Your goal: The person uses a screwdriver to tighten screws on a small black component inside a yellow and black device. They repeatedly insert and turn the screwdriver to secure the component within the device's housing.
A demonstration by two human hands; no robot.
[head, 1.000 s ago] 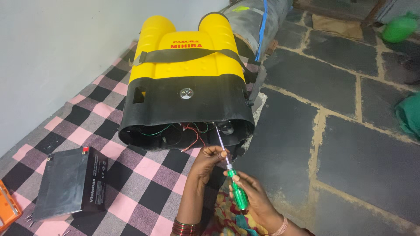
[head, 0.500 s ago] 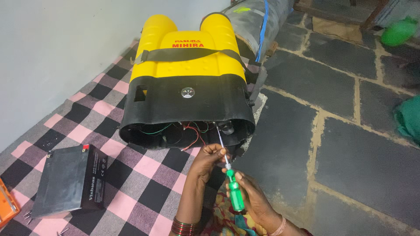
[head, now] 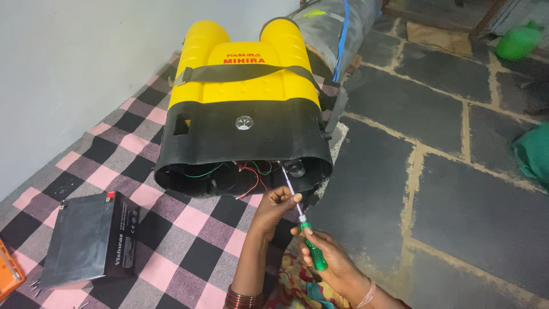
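A yellow and black backpack sprayer tank lies on its back on a checked cloth, its open black base facing me with red, green and black wires showing inside. My right hand grips the green handle of a screwdriver. Its metal shaft runs up and left into the base opening. My left hand pinches the shaft just below the opening, fingers closed around it.
A black rectangular battery lies on the pink, black and white checked cloth at the left. An orange object sits at the far left edge. Dark stone floor lies to the right, with green things at the right edge.
The view has shifted slightly. Both hands stay on the screwdriver at the base opening, with the handle a little lower than before.
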